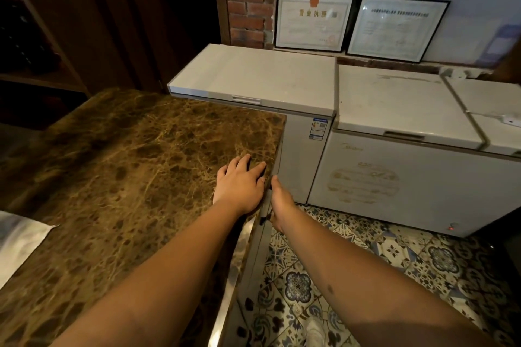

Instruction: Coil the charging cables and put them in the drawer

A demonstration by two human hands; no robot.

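- Two bare forearms run up from the bottom edge of the frame; no sleeves, watch or bracelet show.
- The left hand (241, 183) wears no ring or glove.
- The right hand (280, 203) is likewise ungloved.
- A small dark mark sits on the right forearm, lower right of centre.

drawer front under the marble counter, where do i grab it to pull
Take your grip on the drawer front at its top lip, just below the counter edge, from the tiled-floor side, where the right hand is. No handle shows.
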